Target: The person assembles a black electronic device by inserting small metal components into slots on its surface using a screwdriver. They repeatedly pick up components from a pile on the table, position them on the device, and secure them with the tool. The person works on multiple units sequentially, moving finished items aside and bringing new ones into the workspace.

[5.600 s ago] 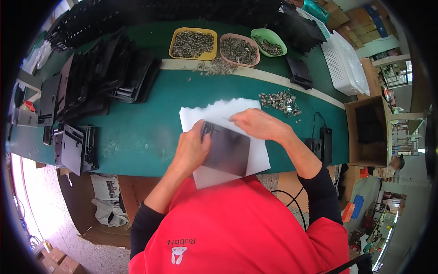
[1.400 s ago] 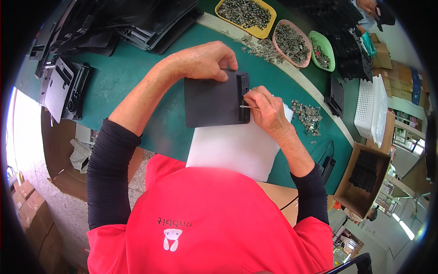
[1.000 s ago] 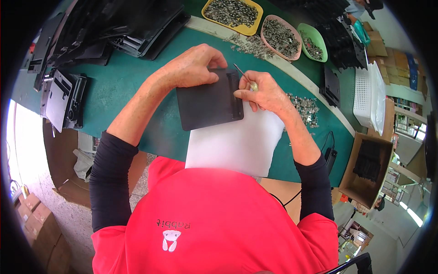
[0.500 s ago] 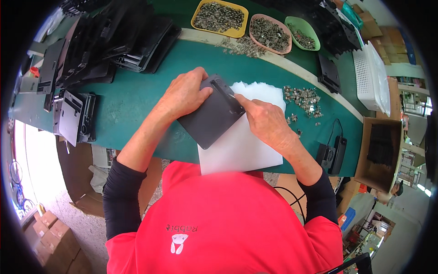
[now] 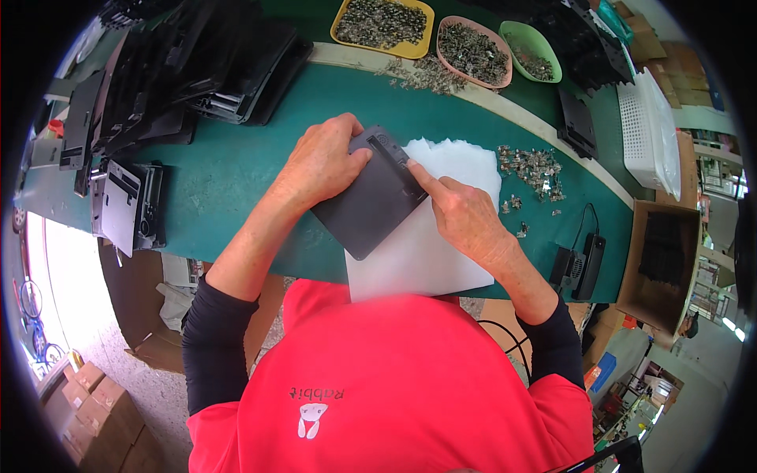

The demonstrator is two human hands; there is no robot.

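A flat dark grey plastic panel (image 5: 369,211) with a long slot and small vent holes near its far edge lies tilted in front of me. My left hand (image 5: 325,162) is closed on its far left side, the thumb over the face. My right hand (image 5: 467,214) reaches in from the right, its index fingertip pressing near the slot's end and the other fingers curled beneath. Whatever small piece may be under that fingertip is hidden. Beneath the panel is a white foam sheet (image 5: 430,264). Small metal clips (image 5: 538,172) lie scattered right of the sheet.
Yellow (image 5: 419,51), pink (image 5: 475,80) and green (image 5: 558,71) trays of small metal parts stand at the back. Black panels (image 5: 244,79) pile up at the left. On the right are a black device (image 5: 587,264), a white basket (image 5: 637,142) and a cardboard box (image 5: 627,292).
Both hands and the panel keep nearly the same pose. My right fingertip still presses by the slot, and the whole view has shifted slightly.
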